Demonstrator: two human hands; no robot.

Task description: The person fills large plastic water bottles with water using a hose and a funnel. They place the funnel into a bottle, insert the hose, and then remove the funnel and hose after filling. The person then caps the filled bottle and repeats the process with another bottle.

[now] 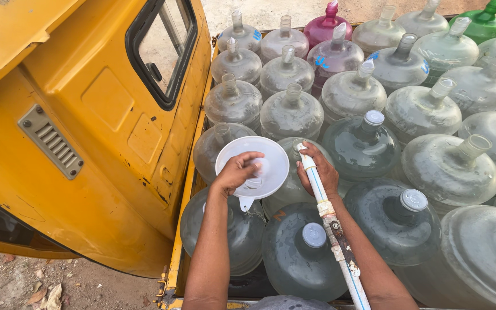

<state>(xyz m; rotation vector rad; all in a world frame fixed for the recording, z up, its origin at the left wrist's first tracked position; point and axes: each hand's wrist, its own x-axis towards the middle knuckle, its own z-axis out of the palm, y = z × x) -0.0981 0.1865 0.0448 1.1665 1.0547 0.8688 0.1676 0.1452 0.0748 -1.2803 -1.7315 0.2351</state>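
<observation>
Head view: funnel (254, 163) rim clears packed jugs (363, 146)

1 head view, steep downward, close above hands (276, 172), jugs (363, 146).

1. Your right hand (318, 170) covers the pipe (329, 221) tip and the jug mouth beneath.
2. Funnel (252, 166) spout end is hidden behind a jug.
3. Pipe is cut off at the bottom edge.

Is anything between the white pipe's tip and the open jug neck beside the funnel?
Nothing visible: the right hand holds the white plastic pipe with its tip at the clear water jug's neck; the white plastic funnel sits left.
</observation>
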